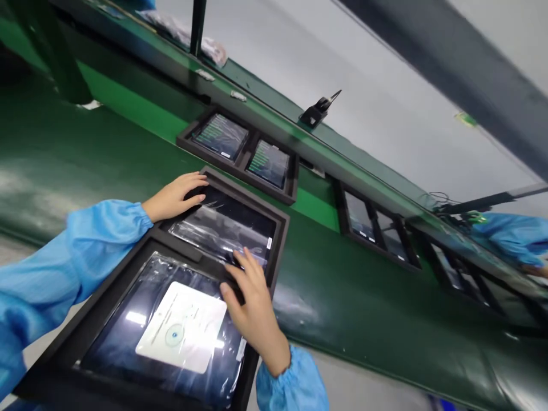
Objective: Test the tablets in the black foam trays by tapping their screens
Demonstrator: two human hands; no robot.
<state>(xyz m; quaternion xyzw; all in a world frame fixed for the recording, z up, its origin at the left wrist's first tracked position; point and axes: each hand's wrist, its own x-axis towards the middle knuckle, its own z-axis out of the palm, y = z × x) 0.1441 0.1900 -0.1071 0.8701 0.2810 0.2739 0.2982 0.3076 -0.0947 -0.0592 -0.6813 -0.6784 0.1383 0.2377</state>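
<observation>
A black foam tray [283,228] with two compartments lies tilted across the near edge of the green bench. In its near compartment is a film-wrapped tablet [115,337], its lit screen showing a white panel. The far compartment holds a second film-wrapped tablet [240,214] with a dark screen. My left hand [177,196] rests on the tray's far left rim, fingers stretched over the corner by the dark tablet. My right hand [251,299] is spread over the tray's right side, fingertips at the dark tablet's film and nothing grasped.
Behind stands another black tray [240,165] with two tablets showing green text. More trays of tablets [377,228] line the bench [325,285] to the right. A small black stand [314,114] sits on the shelf ledge. A co-worker's blue sleeve [514,234] shows at far right.
</observation>
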